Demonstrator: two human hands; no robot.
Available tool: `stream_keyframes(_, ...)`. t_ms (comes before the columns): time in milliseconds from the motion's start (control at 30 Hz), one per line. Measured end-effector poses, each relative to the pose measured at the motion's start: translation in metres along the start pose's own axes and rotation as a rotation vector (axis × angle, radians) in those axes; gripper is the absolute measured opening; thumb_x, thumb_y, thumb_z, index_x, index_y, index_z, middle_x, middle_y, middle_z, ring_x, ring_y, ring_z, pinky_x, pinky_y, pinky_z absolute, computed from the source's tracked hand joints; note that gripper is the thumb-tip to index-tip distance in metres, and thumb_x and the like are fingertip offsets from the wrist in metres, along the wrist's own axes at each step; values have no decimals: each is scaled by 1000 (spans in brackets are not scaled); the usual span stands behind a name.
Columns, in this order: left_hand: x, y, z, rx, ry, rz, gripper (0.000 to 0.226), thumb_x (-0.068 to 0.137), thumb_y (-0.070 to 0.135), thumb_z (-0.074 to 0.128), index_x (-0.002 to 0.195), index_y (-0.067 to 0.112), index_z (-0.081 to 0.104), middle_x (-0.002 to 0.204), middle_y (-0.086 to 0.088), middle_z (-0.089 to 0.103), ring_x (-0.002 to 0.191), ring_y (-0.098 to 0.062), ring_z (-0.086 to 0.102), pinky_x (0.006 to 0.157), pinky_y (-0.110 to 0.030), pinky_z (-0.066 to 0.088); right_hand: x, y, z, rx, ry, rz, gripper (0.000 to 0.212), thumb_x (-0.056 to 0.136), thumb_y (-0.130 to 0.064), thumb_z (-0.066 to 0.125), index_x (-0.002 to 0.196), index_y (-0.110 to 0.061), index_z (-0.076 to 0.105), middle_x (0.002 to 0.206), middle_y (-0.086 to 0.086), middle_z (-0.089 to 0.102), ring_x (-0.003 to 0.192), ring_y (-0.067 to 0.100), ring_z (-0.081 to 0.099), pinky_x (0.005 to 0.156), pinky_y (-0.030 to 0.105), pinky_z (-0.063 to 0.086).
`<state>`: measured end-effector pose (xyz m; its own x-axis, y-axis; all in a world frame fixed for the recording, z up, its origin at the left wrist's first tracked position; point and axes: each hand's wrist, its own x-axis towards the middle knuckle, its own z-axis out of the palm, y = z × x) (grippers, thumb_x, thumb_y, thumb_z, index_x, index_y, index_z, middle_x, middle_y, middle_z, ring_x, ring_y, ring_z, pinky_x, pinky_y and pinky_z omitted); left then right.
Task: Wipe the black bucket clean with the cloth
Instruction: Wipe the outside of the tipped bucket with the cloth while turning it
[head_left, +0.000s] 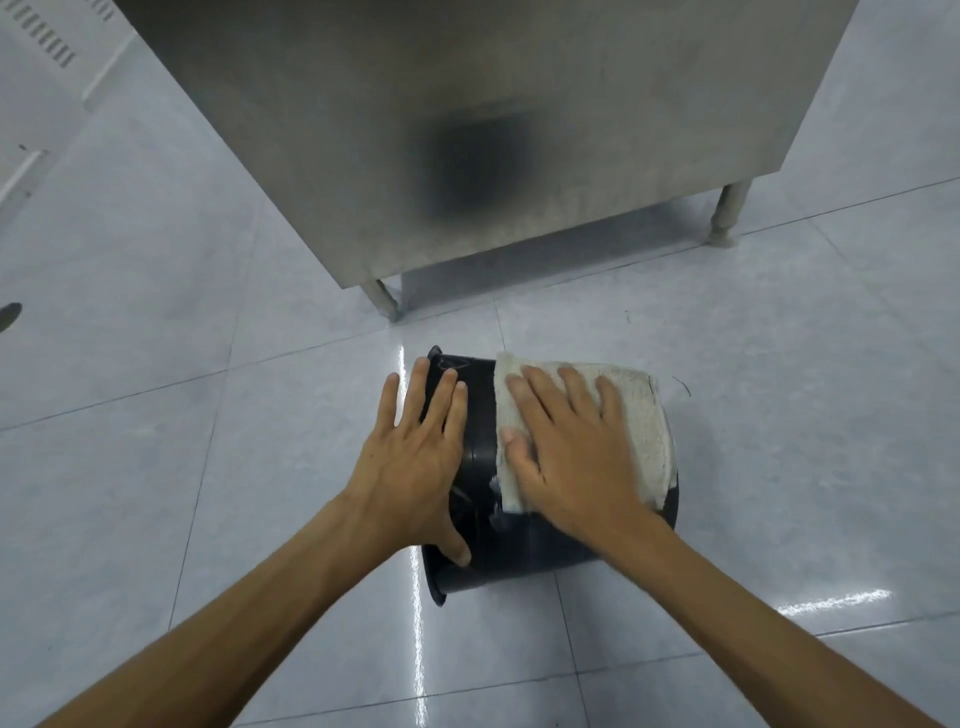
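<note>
With your left hand (410, 462) spread flat steadying the black bucket (480, 499) lying sideways on the floor (208, 441), keep your right hand (566, 447), fingers (540, 395) open, pressing the cloth (639, 431) evenly along its wall.

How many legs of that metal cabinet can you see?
2. One leg stands at the near left corner of the steel cabinet, just beyond the black bucket. The other leg is at the right corner. Any rear legs are hidden.

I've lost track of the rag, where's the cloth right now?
In the head view, the cloth is draped over the black bucket lying on the floor, pressed under the right hand.
</note>
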<state>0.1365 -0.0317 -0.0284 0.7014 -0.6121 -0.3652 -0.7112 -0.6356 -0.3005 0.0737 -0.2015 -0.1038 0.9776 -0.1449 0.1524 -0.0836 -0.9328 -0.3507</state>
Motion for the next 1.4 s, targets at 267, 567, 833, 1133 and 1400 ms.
stream_keyframes(267,-5,5,9,-53,18,11,161,49,84,72,147,2,-25,160,-19,-22,138,-44,-37,117,-62,-4,-14,-14,-3,9,-28,-12,56,103,-49,31,151,-23,44,153,-2,47,142,31,42,113,66,27)
stream_keyframes(567,-10,8,11,-61,13,-26,161,49,84,72,150,1,-21,159,-21,-24,139,-44,-34,117,-62,-4,26,-24,-13,-29,-264,50,68,96,-47,14,160,-28,27,161,-3,37,149,32,32,117,70,20)
stream_keyframes(833,-18,12,19,-83,31,-8,158,50,78,75,150,-2,-18,159,-24,-22,139,-47,-33,117,-62,-4,-12,-33,-5,-66,-139,69,62,94,-45,37,152,-22,42,154,3,45,146,38,36,110,73,22)
stream_keyframes(1133,-6,6,10,-81,12,-37,160,50,80,76,148,2,-24,159,-20,-24,140,-44,-34,117,-60,-8,-5,-30,-10,-21,-101,101,61,97,-45,30,153,-25,41,154,1,44,143,34,35,117,64,23)
stream_keyframes(1400,-6,7,14,-81,34,-13,160,49,80,76,148,2,-24,159,-20,-24,139,-45,-34,118,-59,-10,23,-25,-8,-67,-64,150,52,98,-48,34,140,-26,54,138,1,53,121,29,43,100,57,34)
